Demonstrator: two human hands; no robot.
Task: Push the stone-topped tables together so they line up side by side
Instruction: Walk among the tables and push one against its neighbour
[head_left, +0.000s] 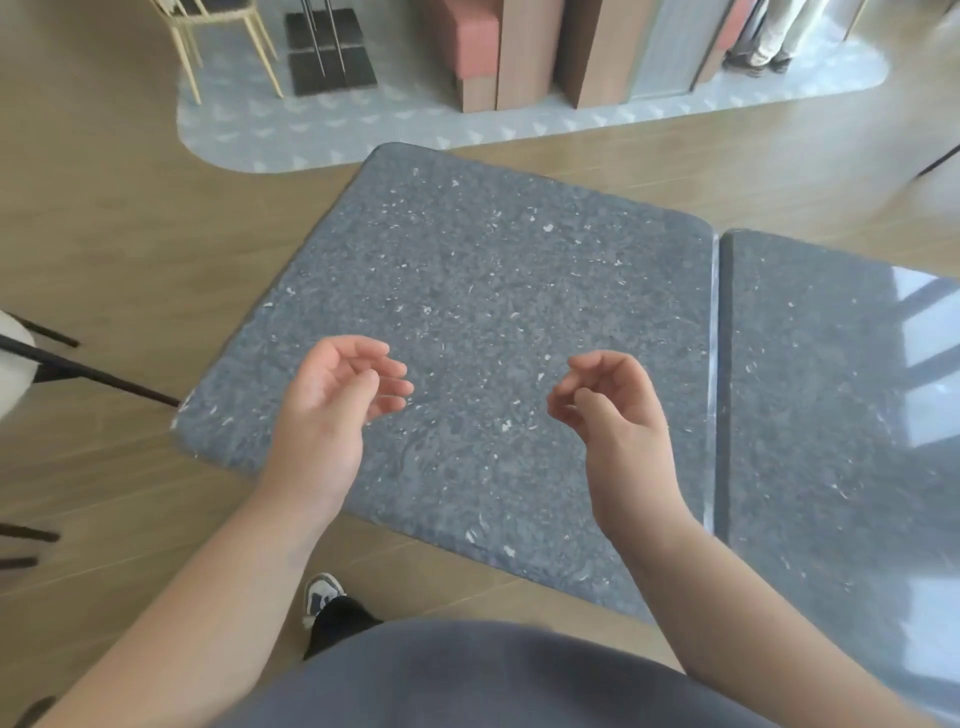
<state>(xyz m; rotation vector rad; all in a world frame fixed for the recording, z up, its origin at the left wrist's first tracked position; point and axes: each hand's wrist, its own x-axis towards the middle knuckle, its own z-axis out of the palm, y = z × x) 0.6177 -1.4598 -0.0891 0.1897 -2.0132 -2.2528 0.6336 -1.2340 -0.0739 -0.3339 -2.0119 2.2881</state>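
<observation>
A square table with a dark grey speckled stone top (493, 270) stands in front of me. A second stone-topped table (821, 395) of the same kind stands to its right, side by side with it, with a thin gap between their edges. My left hand (337, 400) hovers above the near part of the first table, fingers loosely curled and holding nothing. My right hand (613, 410) hovers beside it over the same top, fingers also curled and holding nothing. Neither hand touches the stone.
Black chair legs and a white seat (31, 358) are at the left edge. A gold-framed chair (223, 41) stands at the back left on a pale patterned floor area. Wooden and pink bench blocks (498, 52) stand behind. Another person's legs (769, 36) are at the back right.
</observation>
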